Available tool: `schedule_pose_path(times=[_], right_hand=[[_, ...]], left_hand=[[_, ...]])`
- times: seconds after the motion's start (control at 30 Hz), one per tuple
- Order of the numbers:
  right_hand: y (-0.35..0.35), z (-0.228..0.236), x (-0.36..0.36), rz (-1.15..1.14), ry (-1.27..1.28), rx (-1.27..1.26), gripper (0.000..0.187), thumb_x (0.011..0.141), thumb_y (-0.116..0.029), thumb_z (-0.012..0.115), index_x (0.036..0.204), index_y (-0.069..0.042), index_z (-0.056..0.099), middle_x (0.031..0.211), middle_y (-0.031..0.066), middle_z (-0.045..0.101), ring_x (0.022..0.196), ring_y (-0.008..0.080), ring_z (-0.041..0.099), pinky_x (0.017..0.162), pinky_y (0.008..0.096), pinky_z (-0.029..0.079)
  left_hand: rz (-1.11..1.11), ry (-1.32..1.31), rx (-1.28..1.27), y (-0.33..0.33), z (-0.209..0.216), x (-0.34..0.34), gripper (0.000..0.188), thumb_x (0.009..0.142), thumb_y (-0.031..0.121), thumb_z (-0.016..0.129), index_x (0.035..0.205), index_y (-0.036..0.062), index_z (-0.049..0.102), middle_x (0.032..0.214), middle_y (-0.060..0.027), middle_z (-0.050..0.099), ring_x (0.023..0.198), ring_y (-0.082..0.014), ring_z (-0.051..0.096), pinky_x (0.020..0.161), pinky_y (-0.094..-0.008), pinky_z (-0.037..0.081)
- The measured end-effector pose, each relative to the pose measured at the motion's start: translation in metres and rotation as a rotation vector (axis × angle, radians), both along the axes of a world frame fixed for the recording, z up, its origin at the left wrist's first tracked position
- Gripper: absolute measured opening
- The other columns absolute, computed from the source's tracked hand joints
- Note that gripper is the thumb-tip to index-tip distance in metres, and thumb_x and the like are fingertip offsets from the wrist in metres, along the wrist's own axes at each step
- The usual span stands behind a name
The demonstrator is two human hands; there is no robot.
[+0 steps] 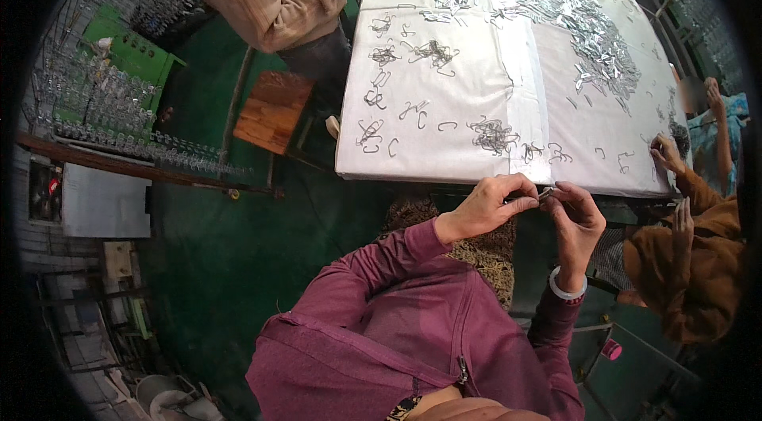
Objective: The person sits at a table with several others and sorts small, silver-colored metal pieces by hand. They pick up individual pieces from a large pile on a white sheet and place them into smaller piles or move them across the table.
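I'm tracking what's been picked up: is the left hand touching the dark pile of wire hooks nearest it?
Apart. The head view shows a strip of pale cloth between the left hand and the pile of wire hooks.

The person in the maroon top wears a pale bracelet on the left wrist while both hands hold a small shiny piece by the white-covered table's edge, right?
Not quite: the pale bracelet is on the right wrist, as the head view shows. The left hand and right hand do hold a small shiny piece by the edge of the white-covered table.
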State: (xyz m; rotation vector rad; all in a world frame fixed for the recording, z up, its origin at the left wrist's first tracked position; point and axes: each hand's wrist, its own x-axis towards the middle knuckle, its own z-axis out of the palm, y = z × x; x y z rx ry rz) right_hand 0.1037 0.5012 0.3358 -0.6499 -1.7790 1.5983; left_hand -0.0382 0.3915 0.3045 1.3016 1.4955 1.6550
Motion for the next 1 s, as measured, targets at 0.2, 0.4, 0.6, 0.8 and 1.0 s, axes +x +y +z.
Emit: schedule_pose_path(times=[0.2, 0.4, 0.6, 0.8, 1.0], right_hand=[[-0.005, -0.013, -0.005, -0.115, 0.101, -0.035, 0.023, 0.079, 0.01, 0.063, 0.102, 0.005, 0.062, 0.089, 0.0084, 0.067, 0.08, 0.013, 0.064, 0.073, 0.0235, 0.052], [-0.005, -0.01, -0.015, -0.159, 0.132, -0.067, 0.017, 0.079, 0.01, 0.063, 0.096, 0.007, 0.064, 0.084, 0.0086, 0.066, 0.073, 0.0126, 0.063, 0.067, 0.0234, 0.052], [-0.003, 0.004, -0.017, -0.159, 0.062, -0.041, 0.016, 0.079, 0.008, 0.063, 0.095, 0.006, 0.066, 0.084, 0.0094, 0.067, 0.071, 0.0123, 0.062, 0.066, 0.0225, 0.05], [-0.004, 0.006, -0.01, -0.199, 0.124, -0.092, 0.016, 0.08, 0.007, 0.063, 0.096, 0.007, 0.065, 0.085, 0.0116, 0.067, 0.076, 0.016, 0.065, 0.065, 0.0254, 0.054], [-0.008, 0.0, -0.003, -0.167, 0.118, -0.066, 0.014, 0.081, 0.007, 0.061, 0.095, 0.007, 0.065, 0.085, 0.0116, 0.067, 0.076, 0.0162, 0.065, 0.065, 0.0256, 0.055]], left_hand=[[0.032, 0.038, -0.021, 0.003, -0.012, -0.002, 0.017, 0.084, 0.013, 0.066, 0.095, 0.0001, 0.063, 0.088, -0.0086, 0.066, 0.081, -0.0165, 0.063, 0.074, -0.0291, 0.048], [0.303, 0.06, -0.025, 0.029, -0.05, -0.069, 0.025, 0.085, 0.007, 0.06, 0.109, 0.0004, 0.062, 0.099, -0.0124, 0.067, 0.086, -0.0176, 0.065, 0.079, -0.0317, 0.051], [0.629, 0.952, -0.395, 0.061, -0.117, -0.233, 0.016, 0.08, 0.014, 0.066, 0.094, 0.0096, 0.071, 0.09, -0.0164, 0.061, 0.088, -0.0304, 0.06, 0.077, -0.038, 0.052], [0.505, 1.113, -0.388, 0.063, -0.125, -0.238, 0.013, 0.084, 0.013, 0.059, 0.092, 0.0022, 0.06, 0.087, -0.0135, 0.061, 0.085, -0.0276, 0.06, 0.074, -0.0401, 0.051], [0.226, 0.274, -0.248, 0.051, -0.055, -0.131, 0.017, 0.092, 0.01, 0.051, 0.1, -0.003, 0.056, 0.079, -0.0132, 0.064, 0.065, -0.0171, 0.065, 0.057, -0.0284, 0.052]])
